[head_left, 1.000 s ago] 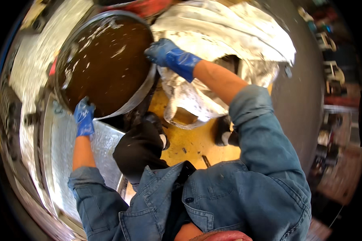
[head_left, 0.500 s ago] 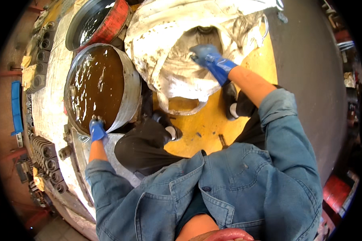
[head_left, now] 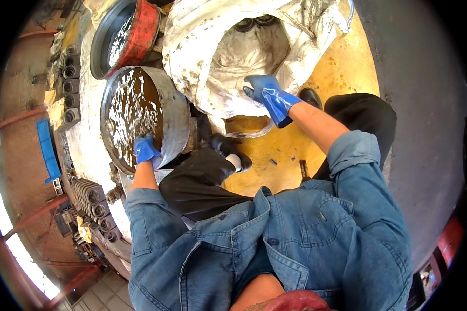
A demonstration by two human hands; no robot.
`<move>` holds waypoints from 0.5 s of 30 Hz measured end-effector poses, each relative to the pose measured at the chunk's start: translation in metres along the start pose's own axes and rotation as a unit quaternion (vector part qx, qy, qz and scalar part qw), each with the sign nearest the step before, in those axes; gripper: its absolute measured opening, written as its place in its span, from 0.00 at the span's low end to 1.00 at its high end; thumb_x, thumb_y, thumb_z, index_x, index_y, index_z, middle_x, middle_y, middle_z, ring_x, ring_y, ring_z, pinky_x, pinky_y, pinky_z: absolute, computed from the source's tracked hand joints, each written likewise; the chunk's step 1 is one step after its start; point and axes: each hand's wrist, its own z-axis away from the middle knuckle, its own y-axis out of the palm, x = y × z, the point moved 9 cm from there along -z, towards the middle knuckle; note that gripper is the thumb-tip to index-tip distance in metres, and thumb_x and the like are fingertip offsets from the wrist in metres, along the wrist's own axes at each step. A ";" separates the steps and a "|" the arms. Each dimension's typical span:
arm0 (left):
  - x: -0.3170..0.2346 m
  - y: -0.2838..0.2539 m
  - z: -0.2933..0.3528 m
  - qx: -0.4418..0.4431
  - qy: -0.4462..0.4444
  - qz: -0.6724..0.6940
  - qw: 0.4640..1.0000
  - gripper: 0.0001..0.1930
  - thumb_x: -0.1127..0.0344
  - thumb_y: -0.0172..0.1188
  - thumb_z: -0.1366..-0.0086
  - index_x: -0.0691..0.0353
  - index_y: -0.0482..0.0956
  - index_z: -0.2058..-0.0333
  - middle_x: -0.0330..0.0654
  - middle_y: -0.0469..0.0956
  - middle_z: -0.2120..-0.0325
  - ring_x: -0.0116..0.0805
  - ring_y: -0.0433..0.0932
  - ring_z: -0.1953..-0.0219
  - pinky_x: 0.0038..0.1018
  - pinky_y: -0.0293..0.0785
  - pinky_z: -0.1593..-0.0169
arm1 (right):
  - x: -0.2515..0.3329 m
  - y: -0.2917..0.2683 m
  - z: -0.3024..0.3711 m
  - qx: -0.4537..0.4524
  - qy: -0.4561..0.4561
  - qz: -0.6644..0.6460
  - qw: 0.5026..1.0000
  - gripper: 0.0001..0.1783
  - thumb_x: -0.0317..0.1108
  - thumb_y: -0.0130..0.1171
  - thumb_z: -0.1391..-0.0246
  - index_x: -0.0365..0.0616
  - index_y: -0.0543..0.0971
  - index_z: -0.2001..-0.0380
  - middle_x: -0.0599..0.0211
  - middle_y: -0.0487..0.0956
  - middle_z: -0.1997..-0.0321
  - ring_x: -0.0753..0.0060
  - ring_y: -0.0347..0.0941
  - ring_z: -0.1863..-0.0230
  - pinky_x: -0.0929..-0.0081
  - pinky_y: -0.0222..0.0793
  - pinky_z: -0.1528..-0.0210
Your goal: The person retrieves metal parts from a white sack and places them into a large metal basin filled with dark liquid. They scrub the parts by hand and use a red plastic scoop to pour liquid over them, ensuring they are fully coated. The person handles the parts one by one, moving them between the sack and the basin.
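Plainly, our left hand [head_left: 146, 149] at one grey drum [head_left: 174, 119], our right hand [head_left: 264, 93] over one white sack [head_left: 192, 62]

Head view, read as a clock face: we count two hands, both gloved in blue. At nine o'clock, the left hand reaches over the near rim of the grey drum, down by the brown liquid [head_left: 153, 111]. Its fingers are partly hidden, so we cannot tell how far they are curled or whether they hold anything. That drum lies toward ten o'clock; one red drum [head_left: 145, 33] sits just beyond it at eleven.

At one o'clock, the right hand is loosely spread, with nothing visible in its grasp, above the near side of the sack's mouth. The sack fills twelve o'clock, and two dark round parts [head_left: 245, 25] show inside its far edge. One blue strip [head_left: 47, 150] shows at nine.
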 end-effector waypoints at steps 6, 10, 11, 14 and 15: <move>-0.016 -0.050 -0.015 -0.162 0.029 0.006 0.986 0.28 0.53 0.57 0.33 0.61 0.74 0.39 0.60 0.81 0.48 0.56 0.81 0.46 0.44 0.77 0.44 | 0.000 -0.024 0.000 -0.015 0.007 -0.023 1.000 0.26 0.52 0.58 0.39 0.51 0.80 0.43 0.53 0.83 0.46 0.47 0.79 0.44 0.59 0.75 0.41; 0.016 -0.117 -0.045 -0.313 0.038 -0.019 0.949 0.30 0.52 0.63 0.36 0.62 0.76 0.40 0.59 0.82 0.49 0.56 0.82 0.48 0.43 0.77 0.43 | 0.055 -0.084 -0.007 -0.081 -0.076 -0.066 0.992 0.24 0.49 0.56 0.38 0.47 0.81 0.46 0.51 0.83 0.49 0.44 0.79 0.47 0.55 0.75 0.43; -0.006 -0.100 -0.047 -0.284 0.020 -0.028 0.958 0.31 0.51 0.65 0.37 0.66 0.77 0.42 0.61 0.81 0.49 0.57 0.82 0.48 0.43 0.77 0.43 | 0.047 -0.091 0.000 -0.084 -0.079 -0.054 0.992 0.23 0.49 0.56 0.38 0.46 0.80 0.47 0.50 0.83 0.50 0.43 0.79 0.48 0.54 0.75 0.44; 0.087 -0.104 -0.073 -0.105 -0.076 -0.062 0.990 0.35 0.51 0.68 0.40 0.70 0.73 0.40 0.60 0.82 0.51 0.57 0.82 0.48 0.43 0.77 0.44 | 0.057 -0.089 0.007 -0.058 -0.065 -0.054 0.995 0.24 0.50 0.56 0.38 0.47 0.80 0.46 0.49 0.83 0.50 0.42 0.79 0.48 0.53 0.74 0.44; 0.137 -0.173 -0.082 -0.138 -0.101 -0.049 0.984 0.39 0.51 0.71 0.42 0.71 0.71 0.39 0.61 0.83 0.52 0.58 0.82 0.50 0.44 0.79 0.46 | 0.081 -0.092 0.003 -0.065 -0.077 -0.084 0.991 0.25 0.51 0.56 0.38 0.47 0.80 0.46 0.49 0.83 0.50 0.42 0.79 0.48 0.53 0.74 0.44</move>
